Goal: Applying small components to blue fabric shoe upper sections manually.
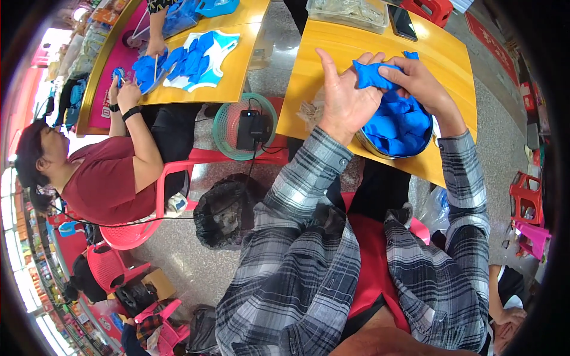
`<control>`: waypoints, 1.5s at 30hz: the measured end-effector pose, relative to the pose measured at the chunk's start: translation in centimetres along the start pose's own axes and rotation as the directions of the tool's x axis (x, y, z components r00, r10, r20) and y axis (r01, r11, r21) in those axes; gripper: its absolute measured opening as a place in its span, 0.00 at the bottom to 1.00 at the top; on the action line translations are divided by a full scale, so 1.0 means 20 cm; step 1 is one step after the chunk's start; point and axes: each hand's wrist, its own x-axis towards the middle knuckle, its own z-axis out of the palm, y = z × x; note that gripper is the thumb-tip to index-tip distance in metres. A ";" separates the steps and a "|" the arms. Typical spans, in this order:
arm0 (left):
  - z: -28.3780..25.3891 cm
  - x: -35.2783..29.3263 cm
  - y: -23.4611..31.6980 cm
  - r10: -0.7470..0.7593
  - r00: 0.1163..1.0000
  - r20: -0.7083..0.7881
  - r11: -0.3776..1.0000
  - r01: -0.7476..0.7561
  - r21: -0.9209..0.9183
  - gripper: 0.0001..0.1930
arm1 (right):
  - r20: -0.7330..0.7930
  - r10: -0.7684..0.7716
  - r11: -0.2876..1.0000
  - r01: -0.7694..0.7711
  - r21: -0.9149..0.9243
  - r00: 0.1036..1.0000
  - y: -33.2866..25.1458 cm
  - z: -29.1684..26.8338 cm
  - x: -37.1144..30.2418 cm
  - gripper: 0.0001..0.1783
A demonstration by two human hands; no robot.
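Blue, soft pieces fill a round metal bowl on the yellow table, at about one o'clock from the frame's centre in the head view. The left hand and right hand meet above the bowl, both pinched closed on one blue piece held between them, just over the blue heap. This looks like shaping or folding a single piece; the following move likely calls for a firm pinch and a small twist. The bowl sits at the table's near edge; free tabletop lies toward twelve o'clock, before a clear tray and a phone.
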 end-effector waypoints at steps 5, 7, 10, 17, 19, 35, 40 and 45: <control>-0.05 0.01 -0.04 -0.004 1.000 0.027 0.990 0.001 0.140 0.36 | -0.113 -0.118 0.877 0.050 -0.479 0.986 0.05 -0.03 0.04 0.19; -0.07 0.02 -0.06 0.021 0.998 -0.053 0.940 -0.002 0.341 0.28 | -0.098 -0.078 0.909 0.031 -0.415 0.992 0.05 -0.05 0.04 0.19; -0.10 0.03 -0.01 0.199 0.980 -0.024 0.699 -0.124 0.704 0.12 | -0.092 -0.200 0.919 0.154 -0.364 0.975 0.05 -0.07 0.03 0.18; -0.17 0.15 0.37 0.279 0.954 -0.108 0.309 0.018 0.951 0.16 | -0.099 -0.087 0.933 0.046 -0.357 0.991 0.15 -0.24 0.27 0.17; -0.18 0.15 0.41 0.279 0.954 -0.110 0.251 0.038 0.967 0.16 | -0.143 -0.300 0.737 0.134 -0.662 0.943 0.24 -0.28 0.33 0.19; -0.02 -0.01 0.19 0.020 0.988 0.150 -0.431 -0.127 0.893 0.11 | 0.003 -0.313 0.547 0.183 -0.817 0.950 0.32 -0.12 -0.09 0.21; -0.07 0.06 0.09 -0.082 0.929 0.362 -0.769 -0.290 0.569 0.24 | -0.071 -0.548 0.381 0.173 -0.908 0.834 0.43 -0.01 -0.09 0.16; -0.13 0.10 0.04 -0.103 0.873 0.476 -0.768 -0.374 0.520 0.20 | -0.132 -0.570 0.588 0.290 -0.755 0.811 0.43 -0.10 -0.06 0.11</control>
